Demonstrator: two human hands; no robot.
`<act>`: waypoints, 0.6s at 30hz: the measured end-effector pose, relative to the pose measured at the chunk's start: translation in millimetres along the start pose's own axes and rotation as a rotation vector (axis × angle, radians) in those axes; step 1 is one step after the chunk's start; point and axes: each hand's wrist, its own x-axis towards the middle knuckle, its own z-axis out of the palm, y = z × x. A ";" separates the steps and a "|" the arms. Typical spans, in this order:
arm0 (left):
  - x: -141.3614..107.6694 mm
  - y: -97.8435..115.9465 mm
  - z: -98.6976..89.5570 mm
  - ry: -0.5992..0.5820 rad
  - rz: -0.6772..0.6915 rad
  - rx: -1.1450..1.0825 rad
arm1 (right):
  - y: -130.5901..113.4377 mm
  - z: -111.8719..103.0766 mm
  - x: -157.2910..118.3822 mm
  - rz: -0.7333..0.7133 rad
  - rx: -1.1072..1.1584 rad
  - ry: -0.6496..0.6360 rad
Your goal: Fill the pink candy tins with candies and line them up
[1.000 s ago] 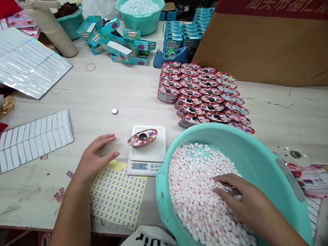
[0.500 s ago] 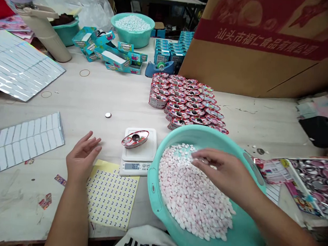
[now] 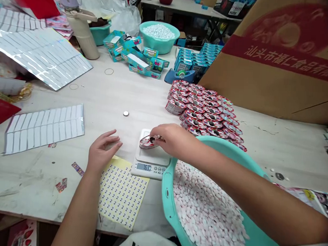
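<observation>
A: On the small white scale (image 3: 151,159), one oval tin (image 3: 148,142) with a glossy red-and-white printed lid and a dark hole in its middle. The right hand (image 3: 172,139) is over it, fingertips pinched together at the hole; I cannot tell what they pinch.

B: And the left hand (image 3: 102,152)?

A: Flat on the table (image 3: 121,99), fingers open and loosely spread, holding nothing, its heel on the one yellow sticker sheet (image 3: 120,194) printed with rows of the numeral 2.

B: How many basins?

A: Two teal plastic ones, round and smooth. The near basin (image 3: 168,195) sits just right of the scale, heaped with small pink-and-white oval tablets (image 3: 207,215), too many to count. The far basin (image 3: 159,36) holds white pellets.

B: More tins?

A: A block of them (image 3: 205,112) behind the near basin, laid in overlapping rows, roughly two dozen or more. Also one silver disc (image 3: 126,113) lying alone, two shiny white label sheets (image 3: 45,127), and one large brown cardboard box (image 3: 277,66).
</observation>
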 end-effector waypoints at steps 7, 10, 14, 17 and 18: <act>0.9 1.9 1.8 0.002 0.019 -0.009 | -2.0 5.4 2.3 -0.008 0.093 0.031; 0.9 1.1 1.7 -0.001 0.028 -0.026 | -2.8 7.0 1.5 0.000 0.148 0.047; 1.0 -3.1 -0.1 -0.003 0.038 -0.027 | -3.0 7.6 -0.5 0.016 0.199 0.048; 1.6 -6.9 -1.7 -0.019 0.046 -0.026 | -1.9 9.5 -4.0 0.014 0.221 0.054; 1.9 -7.9 -2.0 -0.024 0.047 -0.026 | -1.4 10.6 -5.3 0.016 0.229 0.066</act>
